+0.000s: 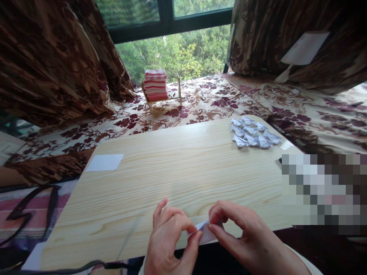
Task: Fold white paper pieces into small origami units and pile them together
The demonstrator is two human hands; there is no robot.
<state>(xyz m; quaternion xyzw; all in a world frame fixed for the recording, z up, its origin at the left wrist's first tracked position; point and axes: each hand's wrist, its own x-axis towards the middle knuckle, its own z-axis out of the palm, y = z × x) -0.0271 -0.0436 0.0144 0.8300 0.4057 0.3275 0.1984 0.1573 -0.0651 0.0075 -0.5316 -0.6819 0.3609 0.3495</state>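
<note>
My left hand (170, 238) and my right hand (245, 235) meet at the near edge of a light wooden board (177, 179). Both pinch a small folded piece of white paper (205, 232) between thumb and fingers, so both are closed on it. Most of the paper is hidden by my fingers. A flat white paper square (104, 162) lies at the board's far left corner. A heap of several folded white paper pieces (254, 132) sits at the board's far right corner, well away from my hands.
The board rests on a brown and cream floral cloth (200, 101). A small wooden rack holding red and white striped folded cloth (156, 86) stands by the window. Floral curtains hang left and right. A dark cable (71, 269) runs along the near left edge.
</note>
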